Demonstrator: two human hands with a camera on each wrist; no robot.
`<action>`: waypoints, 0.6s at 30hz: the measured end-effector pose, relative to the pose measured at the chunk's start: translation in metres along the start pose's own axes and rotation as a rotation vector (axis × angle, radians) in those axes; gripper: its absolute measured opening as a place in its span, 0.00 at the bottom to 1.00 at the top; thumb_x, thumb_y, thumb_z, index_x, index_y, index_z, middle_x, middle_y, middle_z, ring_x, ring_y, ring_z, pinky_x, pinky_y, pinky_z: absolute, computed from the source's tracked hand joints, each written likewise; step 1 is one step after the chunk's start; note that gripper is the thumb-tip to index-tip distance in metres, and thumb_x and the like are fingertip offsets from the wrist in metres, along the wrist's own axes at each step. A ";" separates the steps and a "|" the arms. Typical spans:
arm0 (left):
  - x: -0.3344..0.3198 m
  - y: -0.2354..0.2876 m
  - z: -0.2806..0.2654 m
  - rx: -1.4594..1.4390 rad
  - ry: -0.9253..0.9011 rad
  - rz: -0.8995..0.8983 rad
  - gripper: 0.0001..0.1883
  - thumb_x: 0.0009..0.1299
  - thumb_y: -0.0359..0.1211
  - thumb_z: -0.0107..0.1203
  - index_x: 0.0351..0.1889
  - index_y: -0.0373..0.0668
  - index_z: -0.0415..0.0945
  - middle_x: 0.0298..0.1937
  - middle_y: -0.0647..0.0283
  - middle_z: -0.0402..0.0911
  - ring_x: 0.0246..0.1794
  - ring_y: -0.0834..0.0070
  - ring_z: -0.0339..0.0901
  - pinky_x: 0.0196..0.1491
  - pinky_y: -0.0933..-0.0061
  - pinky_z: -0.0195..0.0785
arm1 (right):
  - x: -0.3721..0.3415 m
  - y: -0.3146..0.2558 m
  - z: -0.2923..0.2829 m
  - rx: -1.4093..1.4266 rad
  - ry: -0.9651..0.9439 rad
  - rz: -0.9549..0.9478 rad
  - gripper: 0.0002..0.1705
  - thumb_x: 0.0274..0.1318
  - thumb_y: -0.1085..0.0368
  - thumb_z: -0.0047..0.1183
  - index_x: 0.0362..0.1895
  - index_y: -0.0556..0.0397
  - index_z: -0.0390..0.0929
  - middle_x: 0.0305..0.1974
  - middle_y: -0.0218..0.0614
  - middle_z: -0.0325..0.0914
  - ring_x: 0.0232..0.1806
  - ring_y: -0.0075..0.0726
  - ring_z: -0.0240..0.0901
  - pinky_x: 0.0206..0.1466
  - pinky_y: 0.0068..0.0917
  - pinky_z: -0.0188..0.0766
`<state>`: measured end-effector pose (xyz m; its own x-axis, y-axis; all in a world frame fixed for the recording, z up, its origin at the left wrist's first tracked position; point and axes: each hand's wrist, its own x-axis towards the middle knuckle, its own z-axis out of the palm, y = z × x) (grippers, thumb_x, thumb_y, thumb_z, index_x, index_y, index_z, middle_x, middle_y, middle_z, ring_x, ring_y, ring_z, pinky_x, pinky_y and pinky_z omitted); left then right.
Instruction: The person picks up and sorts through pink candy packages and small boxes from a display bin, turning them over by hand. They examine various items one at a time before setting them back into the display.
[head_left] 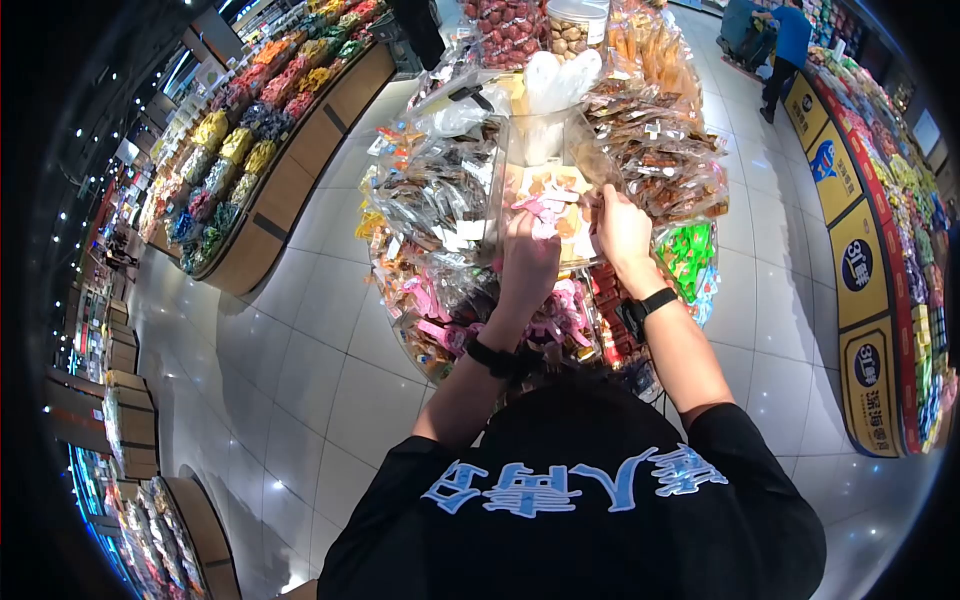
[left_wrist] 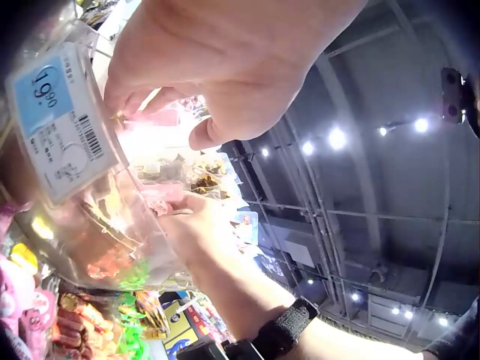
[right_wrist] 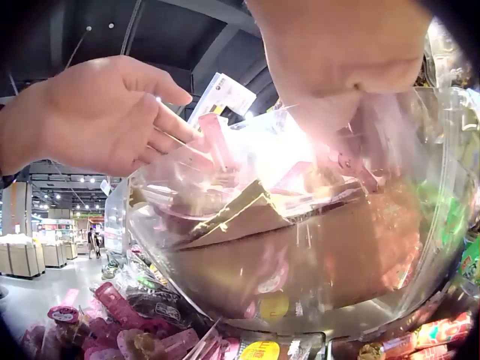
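This is a shop: a price label (left_wrist: 64,124), packet-laden display counter (head_left: 303,172) and yellow branded panels (head_left: 855,255) show it.

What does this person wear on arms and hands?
The black shirt has short sleeves and pale lettering. The left wrist strap is black; the right wrist strap, also black, carries a dark device. Left hand and right hand are bare.

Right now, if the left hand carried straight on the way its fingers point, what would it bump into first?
Probably the pink packet just beyond the fingertips of the left hand; they may already touch, as depth there is hard to judge.
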<state>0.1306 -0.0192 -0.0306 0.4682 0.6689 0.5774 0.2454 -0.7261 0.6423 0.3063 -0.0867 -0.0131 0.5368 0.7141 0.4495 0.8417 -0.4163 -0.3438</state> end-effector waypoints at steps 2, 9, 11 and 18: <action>-0.001 0.010 -0.009 -0.064 -0.028 -0.110 0.27 0.71 0.32 0.59 0.66 0.32 0.67 0.64 0.42 0.72 0.64 0.53 0.72 0.66 0.60 0.64 | -0.003 0.002 0.000 0.037 0.047 -0.041 0.11 0.61 0.65 0.53 0.48 0.51 0.75 0.38 0.49 0.84 0.35 0.59 0.84 0.36 0.51 0.80; 0.001 0.028 -0.018 -0.217 0.146 -0.086 0.20 0.72 0.28 0.57 0.61 0.36 0.70 0.59 0.49 0.75 0.55 0.58 0.76 0.58 0.61 0.70 | -0.026 0.001 -0.010 0.139 0.043 -0.032 0.08 0.61 0.66 0.54 0.45 0.50 0.77 0.39 0.49 0.83 0.38 0.59 0.83 0.40 0.51 0.79; -0.003 0.017 -0.010 -0.205 0.200 -0.013 0.18 0.71 0.28 0.57 0.59 0.37 0.71 0.56 0.49 0.77 0.54 0.57 0.75 0.56 0.59 0.71 | -0.027 0.000 -0.010 0.088 0.017 -0.010 0.09 0.60 0.67 0.54 0.45 0.50 0.77 0.37 0.50 0.83 0.37 0.59 0.83 0.40 0.51 0.79; -0.008 0.025 -0.013 -0.319 -0.069 -0.169 0.14 0.74 0.27 0.55 0.56 0.35 0.74 0.46 0.55 0.82 0.40 0.70 0.80 0.46 0.71 0.75 | -0.036 0.003 -0.014 0.165 0.067 -0.065 0.10 0.58 0.69 0.55 0.45 0.52 0.78 0.37 0.50 0.83 0.39 0.60 0.83 0.43 0.51 0.80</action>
<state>0.1226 -0.0407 -0.0122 0.5023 0.7553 0.4210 0.0526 -0.5127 0.8570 0.2906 -0.1215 -0.0194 0.4892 0.6952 0.5266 0.8565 -0.2692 -0.4403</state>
